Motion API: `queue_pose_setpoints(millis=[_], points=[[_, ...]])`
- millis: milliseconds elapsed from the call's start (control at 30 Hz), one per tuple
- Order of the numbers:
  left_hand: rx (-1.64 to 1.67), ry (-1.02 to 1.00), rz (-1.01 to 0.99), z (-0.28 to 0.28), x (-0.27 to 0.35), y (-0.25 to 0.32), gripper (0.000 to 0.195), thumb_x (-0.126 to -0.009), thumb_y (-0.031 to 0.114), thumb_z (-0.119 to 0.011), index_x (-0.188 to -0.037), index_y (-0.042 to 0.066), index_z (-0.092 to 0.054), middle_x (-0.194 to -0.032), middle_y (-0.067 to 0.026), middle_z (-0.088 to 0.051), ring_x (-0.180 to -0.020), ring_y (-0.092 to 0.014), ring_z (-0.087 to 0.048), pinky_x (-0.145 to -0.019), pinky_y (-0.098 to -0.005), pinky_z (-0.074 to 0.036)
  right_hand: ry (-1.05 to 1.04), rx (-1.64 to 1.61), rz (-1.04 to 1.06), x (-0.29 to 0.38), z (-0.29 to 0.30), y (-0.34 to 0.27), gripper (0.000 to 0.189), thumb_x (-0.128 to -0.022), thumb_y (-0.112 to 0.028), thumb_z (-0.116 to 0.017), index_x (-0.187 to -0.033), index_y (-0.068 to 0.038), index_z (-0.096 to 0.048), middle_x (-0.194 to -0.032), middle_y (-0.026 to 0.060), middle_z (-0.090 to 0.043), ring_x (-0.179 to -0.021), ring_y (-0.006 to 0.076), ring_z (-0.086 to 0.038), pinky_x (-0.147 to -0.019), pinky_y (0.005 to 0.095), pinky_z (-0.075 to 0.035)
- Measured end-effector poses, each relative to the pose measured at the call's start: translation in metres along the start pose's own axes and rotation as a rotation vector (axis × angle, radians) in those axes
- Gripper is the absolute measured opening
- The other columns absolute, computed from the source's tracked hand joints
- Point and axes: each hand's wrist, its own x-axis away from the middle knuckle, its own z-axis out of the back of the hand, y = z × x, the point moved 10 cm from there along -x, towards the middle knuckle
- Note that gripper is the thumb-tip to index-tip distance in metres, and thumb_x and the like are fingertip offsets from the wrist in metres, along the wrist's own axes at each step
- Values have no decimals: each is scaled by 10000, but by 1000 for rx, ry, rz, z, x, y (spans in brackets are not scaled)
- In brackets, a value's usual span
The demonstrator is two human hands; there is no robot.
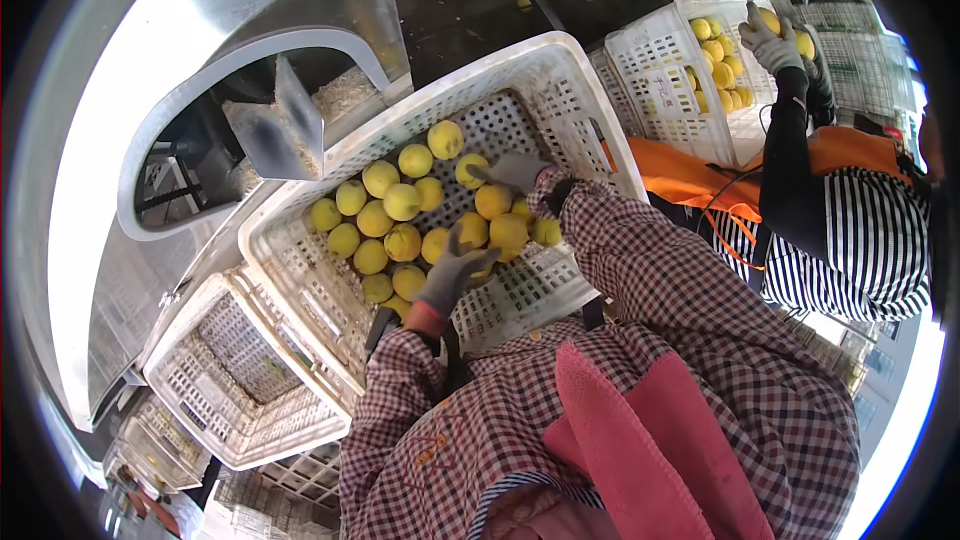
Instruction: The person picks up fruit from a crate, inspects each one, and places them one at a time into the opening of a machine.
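Note:
A white perforated plastic crate (pixel 592 127) in front of me holds many round yellow-green fruits, peach-like, in a loose layer, with bare crate floor at its far side. My right hand (pixel 511 171), in a grey glove, reaches into the crate with its fingertips on a yellow-green fruit (pixel 470 170). In a grey glove too, my left hand (pixel 456 270) is over the near part of the fruits, thumb and fingers apart. Beneath its fingers a fruit is partly hidden; whether it is gripped I cannot tell. A larger yellow fruit (pixel 508 235) lies between my hands.
A metal machine with a rounded opening (pixel 300 37) stands at the crate's far left. An empty white crate (pixel 240 442) sits at the lower left. To the right, a co-worker's gloved hand (pixel 772 49) holds fruit above another crate (pixel 652 82). Fruit scraps lie on the dark surface (pixel 450 15) beyond.

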Motion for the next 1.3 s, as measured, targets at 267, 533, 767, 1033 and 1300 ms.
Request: queue_pose_setpoints(millis=[267,533,767,1033,1300], points=[[-666,316,-28,-25,-41,-13,919,-854,366,-781,-1561,149,-235,-1266,-155,-626,-1152,-278,-635,-908,-383,-538,33,277,72,30,-3,-63,602,-829,-598,-699,-1080,-52,-735,-959,170,-716,-895,351,-683,-843,464,-545],[347,105,-78,8,-3,-7,585,-880,470,-685,-1337,152,-507,-1195,-68,-620,-1057,-275,-631,-875,-435,-544,-22,-365,445,79,15,-72,609,-864,-536,-708,-1082,30,-661,-1019,196,-699,-933,334,-693,-828,430,-546],[-220,228,-573,31,88,97,677,-971,610,-501,-1413,101,-448,-1401,-111,-536,-1295,-296,-512,-1090,-514,-414,109,-984,371,179,72,-150,596,-940,-521,-663,-1140,37,-595,-1033,254,-673,-977,377,-673,-857,449,-518],[558,-225,-619,18,110,77,757,-953,684,-476,-1428,97,-422,-1366,-144,-550,-1221,-310,-557,-1036,-579,-437,363,-52,212,91,85,-79,754,-922,-442,-687,-1488,-31,-404,-1179,270,-627,-1023,357,-656,-822,440,-546],[1109,-631,-353,-1,161,51,774,-887,692,-588,-1354,84,-479,-1246,-153,-554,-991,-336,-624,-781,-578,-567,13,69,-6,6,13,-43,444,-871,-452,-712,-1030,-39,-743,-1066,164,-721,-962,277,-690,-830,411,-551]])
